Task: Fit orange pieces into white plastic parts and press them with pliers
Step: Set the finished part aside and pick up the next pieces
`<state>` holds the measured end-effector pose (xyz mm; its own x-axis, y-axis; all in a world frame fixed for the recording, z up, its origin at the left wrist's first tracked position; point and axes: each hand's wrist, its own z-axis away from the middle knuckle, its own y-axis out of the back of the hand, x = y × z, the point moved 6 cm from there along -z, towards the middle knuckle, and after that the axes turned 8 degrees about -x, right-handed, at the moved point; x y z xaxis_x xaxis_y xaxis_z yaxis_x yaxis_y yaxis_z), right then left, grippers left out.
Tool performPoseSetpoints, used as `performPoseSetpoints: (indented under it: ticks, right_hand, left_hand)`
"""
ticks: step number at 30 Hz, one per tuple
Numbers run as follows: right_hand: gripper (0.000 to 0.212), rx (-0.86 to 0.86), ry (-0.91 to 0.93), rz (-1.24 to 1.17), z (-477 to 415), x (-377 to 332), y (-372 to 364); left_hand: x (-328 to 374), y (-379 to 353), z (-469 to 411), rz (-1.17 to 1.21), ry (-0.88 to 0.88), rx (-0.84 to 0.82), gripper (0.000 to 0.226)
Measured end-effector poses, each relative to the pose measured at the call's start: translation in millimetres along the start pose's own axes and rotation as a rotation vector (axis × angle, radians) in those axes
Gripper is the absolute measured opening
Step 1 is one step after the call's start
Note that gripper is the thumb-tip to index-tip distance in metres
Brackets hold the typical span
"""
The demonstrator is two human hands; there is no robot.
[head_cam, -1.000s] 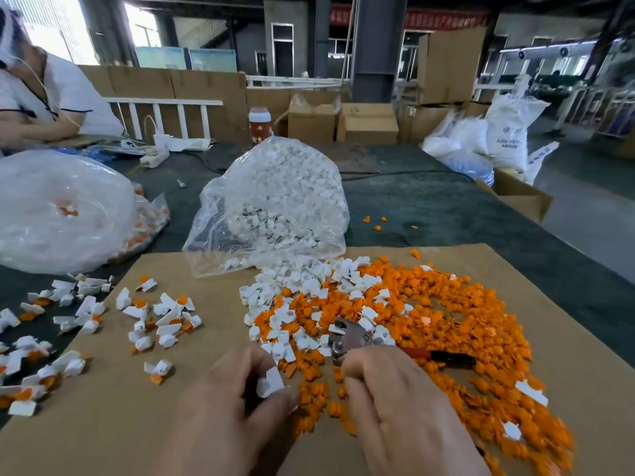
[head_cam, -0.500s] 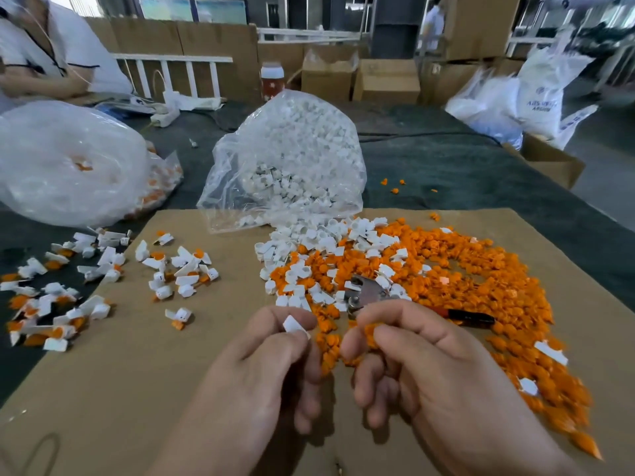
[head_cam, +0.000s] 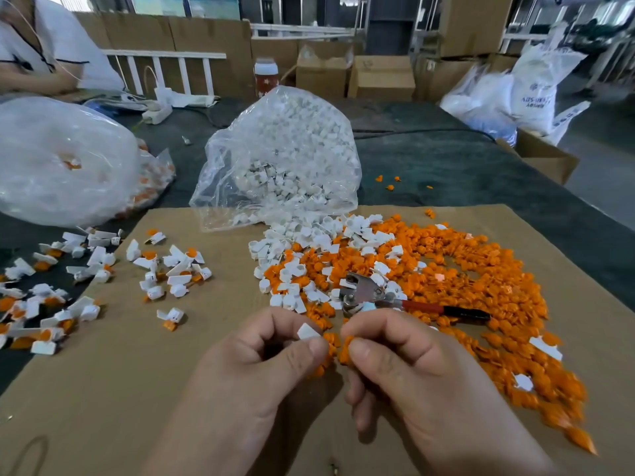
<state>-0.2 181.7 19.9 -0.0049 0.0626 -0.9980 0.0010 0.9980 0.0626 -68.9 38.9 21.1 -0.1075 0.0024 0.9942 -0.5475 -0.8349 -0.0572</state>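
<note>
Left hand [head_cam: 261, 365] pinching a white part [head_cam: 307, 331], right hand [head_cam: 412, 372] pinching an orange piece [head_cam: 344, 350], have drawn together: fitting looks next

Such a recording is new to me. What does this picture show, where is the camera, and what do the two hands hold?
There is no machine: a person works with bare hands, filmed by one camera worn on the head, looking down. The left hand pinches a white plastic part; the right hand pinches an orange piece beside it. On the cardboard sheet lie loose orange pieces, white parts and pliers, untouched. Behind stands a clear bag of white parts.
</note>
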Motion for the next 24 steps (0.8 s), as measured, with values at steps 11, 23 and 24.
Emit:
performPoseSetpoints:
  ticks: [11,23,24]
  right_hand:
    - [0.011,-0.016,-0.018,0.115,4.1,-6.5,-5.7]
    - [0.01,0.205,0.35,0.801,12.7,-33.3,-6.4]
    - [0.01,0.203,0.357,0.823,12.9,-33.7,-6.8]
  left_hand:
    - [21.6,7.5,6.8,-0.636,-0.156,0.17,0.024]
    - [-9.4,-13.4,7.8,0.024,0.173,-0.048,0.019]
    - [-10.1,-14.5,6.7,0.087,0.179,-0.044,0.018]
